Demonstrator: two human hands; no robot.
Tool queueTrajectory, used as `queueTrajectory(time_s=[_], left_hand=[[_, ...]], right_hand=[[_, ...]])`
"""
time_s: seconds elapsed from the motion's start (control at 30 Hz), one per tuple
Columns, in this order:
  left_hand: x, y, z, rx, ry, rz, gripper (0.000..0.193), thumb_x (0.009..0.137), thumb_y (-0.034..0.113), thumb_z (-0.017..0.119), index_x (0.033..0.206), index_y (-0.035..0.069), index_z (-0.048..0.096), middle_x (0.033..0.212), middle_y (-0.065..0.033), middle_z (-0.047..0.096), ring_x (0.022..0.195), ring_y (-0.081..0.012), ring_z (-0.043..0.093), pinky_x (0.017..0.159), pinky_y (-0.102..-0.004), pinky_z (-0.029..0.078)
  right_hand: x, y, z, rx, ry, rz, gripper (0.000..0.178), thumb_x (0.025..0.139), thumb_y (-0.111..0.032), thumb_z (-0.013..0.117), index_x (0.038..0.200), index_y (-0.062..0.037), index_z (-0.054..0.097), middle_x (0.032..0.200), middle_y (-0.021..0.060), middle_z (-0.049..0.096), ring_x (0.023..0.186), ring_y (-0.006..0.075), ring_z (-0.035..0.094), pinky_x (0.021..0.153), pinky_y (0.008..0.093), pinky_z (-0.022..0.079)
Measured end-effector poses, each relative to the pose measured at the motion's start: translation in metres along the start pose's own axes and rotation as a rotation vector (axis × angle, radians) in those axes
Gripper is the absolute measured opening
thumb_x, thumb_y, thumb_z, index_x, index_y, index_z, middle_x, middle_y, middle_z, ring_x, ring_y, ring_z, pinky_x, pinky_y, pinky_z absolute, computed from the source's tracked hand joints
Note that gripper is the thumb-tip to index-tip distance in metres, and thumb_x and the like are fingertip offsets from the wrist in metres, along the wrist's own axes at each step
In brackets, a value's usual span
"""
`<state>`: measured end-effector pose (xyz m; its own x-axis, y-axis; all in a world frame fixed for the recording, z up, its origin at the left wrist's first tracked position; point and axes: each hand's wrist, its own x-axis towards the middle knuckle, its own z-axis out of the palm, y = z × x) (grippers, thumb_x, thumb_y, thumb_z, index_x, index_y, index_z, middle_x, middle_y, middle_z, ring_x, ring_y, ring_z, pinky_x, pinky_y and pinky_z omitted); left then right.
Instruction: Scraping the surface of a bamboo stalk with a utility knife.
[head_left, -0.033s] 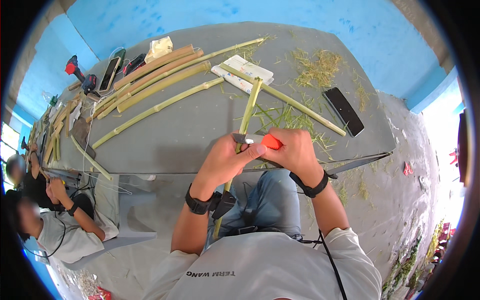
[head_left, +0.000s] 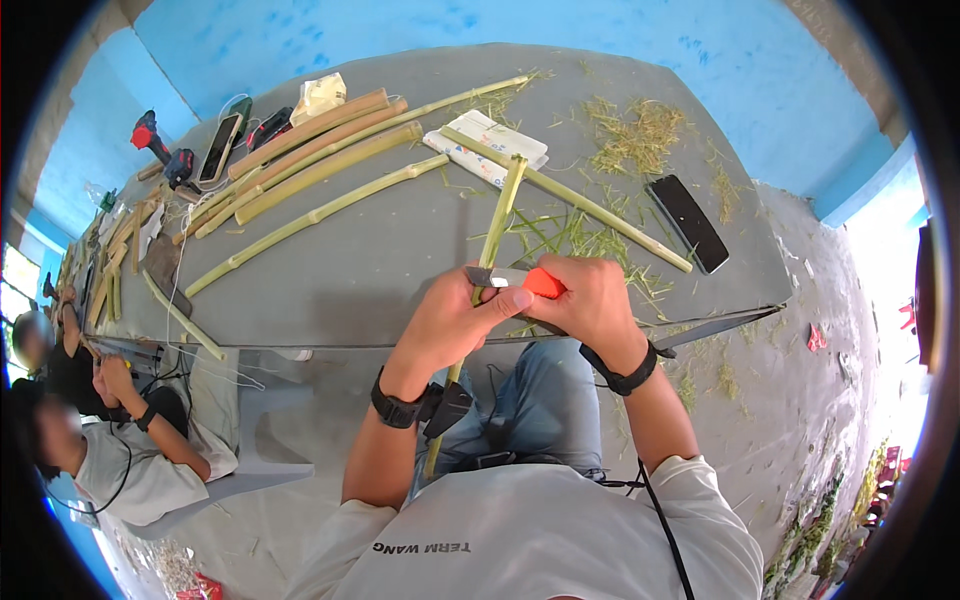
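My left hand (head_left: 447,318) is closed around a slender green bamboo stick (head_left: 499,220), which runs from over the table down past my wrist toward my lap. In my right hand (head_left: 592,300) is a knife (head_left: 545,284) with an orange handle. Its short grey blade lies across the stick, just above my left fingers. My left thumb reaches over toward the handle, close to my right fingers. Beyond the stick's far end, a second bamboo piece (head_left: 610,218) slants over the table, partly on a white printed packet (head_left: 490,143).
Green shavings (head_left: 590,243) and a drier heap (head_left: 637,135) lie near a black phone (head_left: 688,223). Several bamboo poles (head_left: 330,175) fill the table's left, with a red-and-black power drill (head_left: 160,150) behind. Two people sit at the left, one in a pale shirt (head_left: 150,480).
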<state>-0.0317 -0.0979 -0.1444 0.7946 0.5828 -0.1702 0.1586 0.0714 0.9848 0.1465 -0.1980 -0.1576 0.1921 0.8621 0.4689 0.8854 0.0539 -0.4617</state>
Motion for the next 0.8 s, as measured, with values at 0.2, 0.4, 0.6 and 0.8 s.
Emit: queueTrajectory(time_s=[0.2, 0.4, 0.6, 0.8], left_hand=[[0.004, -0.009, 0.001, 0.095, 0.056, 0.023, 0.050, 0.091, 0.051, 0.072, 0.075, 0.005, 0.060, 0.059, 0.0046, 0.043, 0.051, -0.0057, 0.035, 0.044, -0.0259, 0.029], [0.009, -0.010, 0.008, 0.207, 0.179, 0.025, 0.057, 0.092, 0.054, 0.070, 0.069, 0.006, 0.050, 0.056, 0.0038, 0.041, 0.050, -0.0055, 0.035, 0.043, -0.0259, 0.029], [0.006, -0.004, 0.003, 0.048, 0.071, -0.038, 0.054, 0.091, 0.054, 0.072, 0.074, 0.007, 0.051, 0.056, 0.0030, 0.044, 0.046, -0.0050, 0.042, 0.040, -0.0244, 0.034], [0.004, -0.005, 0.000, 0.009, 0.051, -0.028, 0.053, 0.091, 0.054, 0.072, 0.087, 0.004, 0.055, 0.060, 0.0034, 0.047, 0.047, -0.0055, 0.043, 0.041, -0.0244, 0.035]], right_hand=[[0.000, -0.001, 0.002, -0.068, 0.029, 0.027, 0.043, 0.079, -0.055, 0.076, 0.076, -0.0124, 0.068, 0.062, 0.0082, 0.062, 0.057, 0.0304, 0.063, 0.050, 0.0384, 0.047], [0.008, -0.006, -0.001, -0.069, 0.254, 0.290, 0.049, 0.085, -0.055, 0.073, 0.074, -0.0081, 0.065, 0.060, 0.0123, 0.060, 0.055, 0.0342, 0.060, 0.050, 0.0398, 0.046], [0.007, -0.005, -0.003, 0.043, 0.289, 0.364, 0.049, 0.085, -0.052, 0.074, 0.069, -0.0069, 0.063, 0.060, 0.0150, 0.059, 0.053, 0.0361, 0.058, 0.049, 0.0409, 0.046], [0.001, -0.001, -0.002, -0.026, -0.015, 0.044, 0.042, 0.077, -0.053, 0.078, 0.072, -0.0125, 0.070, 0.059, 0.0093, 0.061, 0.054, 0.0324, 0.061, 0.050, 0.0389, 0.049]])
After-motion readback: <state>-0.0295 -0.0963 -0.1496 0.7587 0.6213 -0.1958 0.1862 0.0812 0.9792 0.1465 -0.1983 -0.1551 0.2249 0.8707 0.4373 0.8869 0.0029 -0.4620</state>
